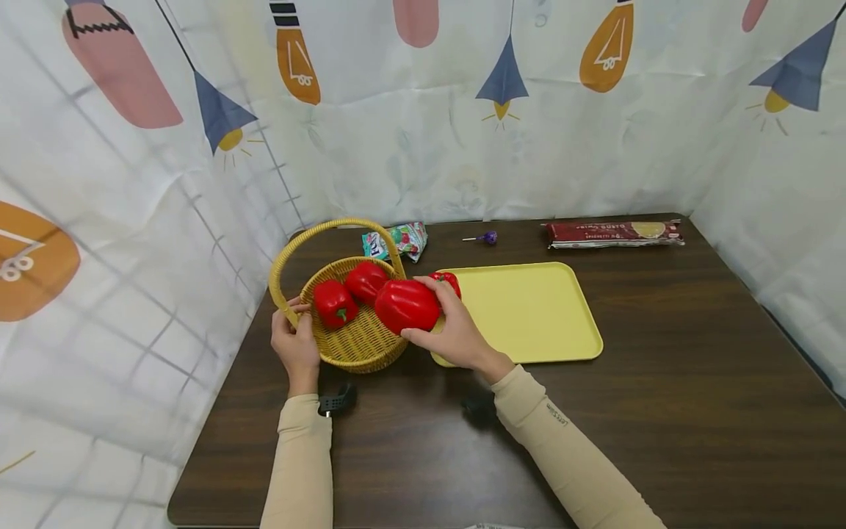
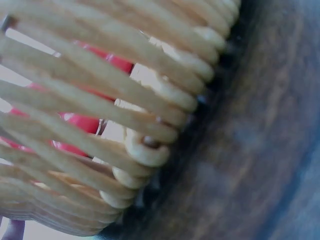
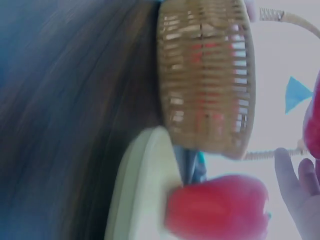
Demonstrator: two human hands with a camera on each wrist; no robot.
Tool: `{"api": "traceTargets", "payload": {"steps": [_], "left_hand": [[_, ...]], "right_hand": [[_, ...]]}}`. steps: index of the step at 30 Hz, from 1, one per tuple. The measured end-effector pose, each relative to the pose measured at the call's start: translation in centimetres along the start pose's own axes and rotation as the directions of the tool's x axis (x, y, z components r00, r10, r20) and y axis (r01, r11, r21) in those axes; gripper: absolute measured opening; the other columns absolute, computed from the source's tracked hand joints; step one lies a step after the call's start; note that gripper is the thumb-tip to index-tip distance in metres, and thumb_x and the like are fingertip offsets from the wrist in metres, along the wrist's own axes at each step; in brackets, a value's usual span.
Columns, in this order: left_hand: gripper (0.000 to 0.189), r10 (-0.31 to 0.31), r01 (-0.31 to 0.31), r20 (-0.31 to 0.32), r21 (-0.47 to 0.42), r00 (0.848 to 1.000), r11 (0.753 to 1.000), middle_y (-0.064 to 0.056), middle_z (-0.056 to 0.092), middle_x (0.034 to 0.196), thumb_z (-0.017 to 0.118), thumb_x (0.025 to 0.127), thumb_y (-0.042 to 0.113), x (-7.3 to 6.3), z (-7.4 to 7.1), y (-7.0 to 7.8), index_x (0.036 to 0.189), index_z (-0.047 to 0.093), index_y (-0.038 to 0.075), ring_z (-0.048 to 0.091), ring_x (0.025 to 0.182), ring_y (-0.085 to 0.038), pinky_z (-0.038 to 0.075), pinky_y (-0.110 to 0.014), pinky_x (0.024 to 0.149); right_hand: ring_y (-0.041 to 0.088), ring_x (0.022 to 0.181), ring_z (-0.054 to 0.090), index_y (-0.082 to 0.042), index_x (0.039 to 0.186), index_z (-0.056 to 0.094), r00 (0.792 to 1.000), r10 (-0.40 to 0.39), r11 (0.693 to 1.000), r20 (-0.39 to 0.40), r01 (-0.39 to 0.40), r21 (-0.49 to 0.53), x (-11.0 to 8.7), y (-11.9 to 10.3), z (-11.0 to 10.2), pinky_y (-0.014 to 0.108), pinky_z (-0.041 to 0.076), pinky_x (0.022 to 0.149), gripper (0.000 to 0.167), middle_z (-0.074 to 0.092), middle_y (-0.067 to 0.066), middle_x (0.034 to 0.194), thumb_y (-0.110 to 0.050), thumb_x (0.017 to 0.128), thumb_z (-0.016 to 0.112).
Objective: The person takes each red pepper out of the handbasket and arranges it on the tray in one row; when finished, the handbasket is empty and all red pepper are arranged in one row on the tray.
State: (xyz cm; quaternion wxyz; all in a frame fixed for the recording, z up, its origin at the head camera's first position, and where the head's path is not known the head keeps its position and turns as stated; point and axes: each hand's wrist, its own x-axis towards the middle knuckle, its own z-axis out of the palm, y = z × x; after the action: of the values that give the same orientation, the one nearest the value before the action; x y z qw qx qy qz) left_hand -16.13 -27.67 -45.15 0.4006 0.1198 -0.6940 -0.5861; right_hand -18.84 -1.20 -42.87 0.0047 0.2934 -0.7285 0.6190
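My left hand grips the yellow woven basket at its left side, where the handle meets the rim. In the left wrist view the slatted basket wall fills much of the picture, with red showing through the gaps. Inside lie two red bell peppers. My right hand holds another red bell pepper between thumb and fingers, over the basket's right rim. Behind that hand, one more red bell pepper rests on the left end of the yellow tray.
Behind the basket lies a colourful snack packet. A purple wrapped lollipop and a long dark red biscuit packet lie along the back of the dark wooden table. A printed curtain hangs around the table.
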Motion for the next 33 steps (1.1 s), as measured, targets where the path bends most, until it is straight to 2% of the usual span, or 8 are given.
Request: {"api": "traceTargets", "payload": {"steps": [4,11,14,19,24,29,33], "left_hand": [[0.017,-0.008,0.008,0.007,0.003,1.000,1.000,-0.028,0.056,0.120,0.053,0.090,-0.006,0.0,0.0,0.1,0.099,0.063,-0.016,0.052,0.109,-0.034,0.039,-0.022,0.080],[0.018,-0.018,0.018,0.002,0.002,1.000,1.000,-0.028,0.056,0.120,0.053,0.090,-0.006,-0.1,-0.1,0.3,0.099,0.063,-0.016,0.052,0.109,-0.033,0.039,-0.022,0.081],[0.018,-0.018,0.018,-0.002,0.006,1.000,1.000,-0.027,0.056,0.120,0.053,0.089,-0.006,-0.1,-0.1,0.2,0.099,0.063,-0.016,0.052,0.108,-0.031,0.039,-0.022,0.080],[0.017,-0.015,0.015,-0.006,-0.004,1.000,1.000,-0.029,0.056,0.120,0.052,0.089,-0.006,0.0,-0.1,0.4,0.098,0.063,-0.017,0.052,0.106,-0.032,0.038,-0.022,0.080],[0.017,-0.011,0.011,-0.006,-0.010,1.000,1.000,-0.030,0.055,0.120,0.052,0.089,-0.008,-0.1,-0.1,0.4,0.098,0.062,-0.017,0.051,0.108,-0.035,0.039,-0.022,0.081],[0.017,-0.005,0.005,-0.007,0.000,1.000,1.000,-0.030,0.056,0.120,0.052,0.089,-0.007,0.0,-0.1,0.1,0.098,0.062,-0.017,0.051,0.108,-0.035,0.039,-0.021,0.080],[0.017,0.001,-0.001,-0.007,0.004,1.000,1.000,-0.027,0.057,0.120,0.054,0.091,-0.004,0.6,-0.1,-1.8,0.098,0.064,-0.015,0.052,0.108,-0.031,0.040,-0.021,0.081]], "right_hand": [[0.020,0.120,0.048,-0.020,0.144,0.038,0.997,0.016,0.998,-0.070,-0.012,0.056,-0.7,0.9,-1.4,0.040,0.054,0.083,0.081,0.046,-0.003,0.135,-0.018,0.076,0.082],[0.034,0.118,0.052,0.001,0.144,0.028,0.983,0.098,0.990,-0.156,-0.080,0.116,-1.9,-1.4,-3.9,0.046,0.053,0.088,0.081,0.043,0.018,0.139,-0.003,0.079,0.077],[0.034,0.117,0.053,0.003,0.143,0.027,0.973,0.092,0.989,-0.212,-0.065,0.130,-1.9,-0.3,-4.9,0.045,0.052,0.089,0.081,0.042,0.019,0.138,-0.001,0.079,0.076],[0.029,0.119,0.049,-0.003,0.146,0.027,0.948,0.103,0.987,-0.300,-0.059,0.151,-1.7,2.6,-6.4,0.033,0.053,0.088,0.081,0.041,0.014,0.140,-0.003,0.082,0.076],[0.026,0.112,0.047,-0.007,0.146,0.031,0.921,0.123,0.990,-0.371,-0.087,0.112,-1.8,3.9,-7.9,0.021,0.052,0.080,0.076,0.043,0.011,0.137,-0.012,0.084,0.076],[0.024,0.110,0.046,-0.012,0.147,0.033,0.891,0.163,0.987,-0.423,-0.148,0.067,-2.1,4.8,-9.3,0.023,0.048,0.080,0.076,0.043,0.010,0.134,-0.019,0.085,0.076],[0.022,0.111,0.043,-0.014,0.148,0.033,0.870,0.185,0.982,-0.457,-0.185,0.047,-2.2,5.4,-10.3,0.030,0.043,0.084,0.077,0.044,0.011,0.135,-0.020,0.085,0.076]]}}
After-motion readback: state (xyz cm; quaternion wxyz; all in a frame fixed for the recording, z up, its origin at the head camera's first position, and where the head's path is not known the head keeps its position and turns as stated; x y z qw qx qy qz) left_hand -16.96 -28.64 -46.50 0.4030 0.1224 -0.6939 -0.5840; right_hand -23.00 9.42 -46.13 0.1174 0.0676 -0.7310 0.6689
